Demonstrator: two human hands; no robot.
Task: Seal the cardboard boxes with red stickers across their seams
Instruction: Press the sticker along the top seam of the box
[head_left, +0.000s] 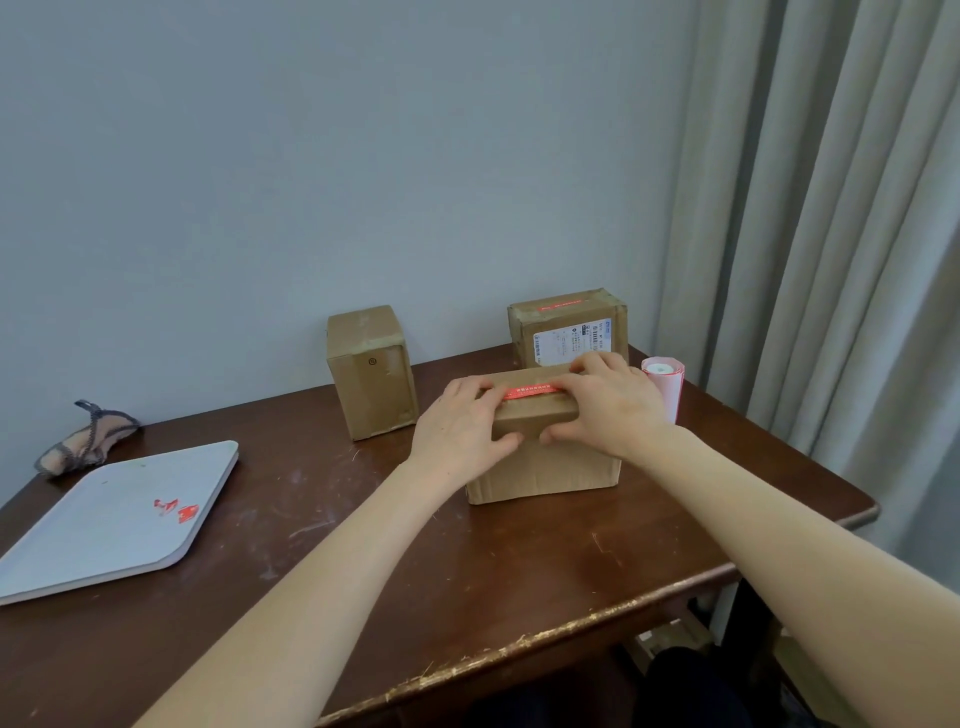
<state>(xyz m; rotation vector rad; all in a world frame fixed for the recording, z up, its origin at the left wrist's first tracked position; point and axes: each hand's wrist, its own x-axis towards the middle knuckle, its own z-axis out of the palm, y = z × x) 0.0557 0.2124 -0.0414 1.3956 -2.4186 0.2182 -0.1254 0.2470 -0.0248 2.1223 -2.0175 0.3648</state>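
Note:
A brown cardboard box (550, 462) stands in the middle of the dark wooden table (415, 571). A red sticker (530, 391) lies along its top seam. My left hand (462, 426) rests on the box's left top edge, fingers pressing the sticker's left end, thumb on the front face. My right hand (608, 400) lies over the right part of the top, fingers on the sticker, thumb on the front face. Behind stands a second box (569, 332) with a red sticker on top and a white label. A third box (371, 371) stands upright at the back left, no red sticker visible.
A roll of red stickers (665, 384) stands just right of my right hand. A grey tray (104, 525) with red sticker scraps lies at the left. A small cloth item (85, 441) lies behind it. A curtain (831, 234) hangs at the right.

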